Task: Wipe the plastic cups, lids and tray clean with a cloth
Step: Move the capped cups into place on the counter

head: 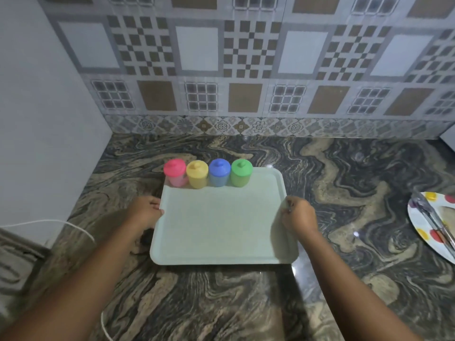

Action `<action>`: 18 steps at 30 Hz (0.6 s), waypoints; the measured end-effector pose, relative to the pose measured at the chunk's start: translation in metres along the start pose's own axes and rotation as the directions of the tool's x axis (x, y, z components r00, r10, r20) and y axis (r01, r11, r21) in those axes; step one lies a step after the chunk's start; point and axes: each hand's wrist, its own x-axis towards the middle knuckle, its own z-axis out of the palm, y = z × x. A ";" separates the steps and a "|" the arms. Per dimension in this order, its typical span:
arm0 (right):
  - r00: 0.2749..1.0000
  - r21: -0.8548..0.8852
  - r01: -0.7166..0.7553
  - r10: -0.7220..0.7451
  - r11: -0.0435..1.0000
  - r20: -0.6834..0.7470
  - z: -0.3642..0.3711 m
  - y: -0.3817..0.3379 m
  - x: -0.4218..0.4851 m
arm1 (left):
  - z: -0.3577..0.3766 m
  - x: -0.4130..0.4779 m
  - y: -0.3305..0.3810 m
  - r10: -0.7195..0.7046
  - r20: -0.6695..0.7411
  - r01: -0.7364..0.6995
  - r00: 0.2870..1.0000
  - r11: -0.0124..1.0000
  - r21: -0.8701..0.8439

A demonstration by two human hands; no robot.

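Your left hand [145, 212] and right hand [299, 215] each curl round a side rim of the pale green rectangular plastic tray [221, 230], flat on the swirled stone table [344, 180] — four lidded plastic cups [219, 172], pink, yellow, blue, green, line its far edge.

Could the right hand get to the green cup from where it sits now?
Probably yes. The right hand grips the right edge of the tray; the green cup stands at its far edge, only bare tray between them. It must let go first.
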 end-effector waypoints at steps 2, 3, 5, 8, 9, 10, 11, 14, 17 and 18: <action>1.000 0.005 0.028 -0.028 1.000 -0.014 -0.007 -0.013 0.018 | -0.007 0.011 0.024 0.037 -0.002 -0.037 0.999 0.999 -0.008; 0.999 0.003 0.037 -0.037 0.999 -0.020 -0.010 -0.020 0.029 | -0.011 0.017 0.037 0.054 -0.011 -0.054 0.998 0.998 -0.010; 0.999 -0.004 0.046 -0.046 0.999 -0.028 -0.015 -0.034 0.052 | -0.015 0.031 0.063 0.085 -0.024 -0.085 0.996 0.996 -0.021; 0.998 0.019 0.046 -0.045 0.999 -0.031 -0.019 -0.053 0.090 | -0.015 0.053 0.097 0.108 -0.024 -0.109 0.994 0.993 -0.038; 0.999 0.021 0.043 -0.042 0.999 -0.025 -0.018 -0.058 0.103 | -0.015 0.061 0.105 0.107 -0.022 -0.108 0.994 0.993 -0.039; 0.999 0.015 0.037 -0.036 0.999 -0.015 -0.018 -0.064 0.115 | -0.013 0.070 0.112 0.101 -0.022 -0.102 0.995 0.994 -0.032; 0.999 0.007 0.032 -0.032 0.999 -0.008 -0.017 -0.069 0.127 | -0.012 0.079 0.117 0.092 -0.019 -0.093 0.996 0.995 -0.029; 1.000 -0.026 0.018 -0.018 1.000 0.017 -0.011 -0.078 0.159 | -0.004 0.110 0.124 0.049 -0.008 -0.049 0.999 0.999 -0.017; 0.999 -0.033 0.036 -0.035 0.999 0.041 0.004 -0.077 0.188 | 0.005 0.137 0.123 0.025 -0.009 -0.025 1.000 1.000 0.013; 0.998 -0.036 0.030 -0.028 0.999 0.048 0.007 -0.078 0.192 | 0.007 0.143 0.123 0.016 -0.015 -0.016 1.000 1.000 0.023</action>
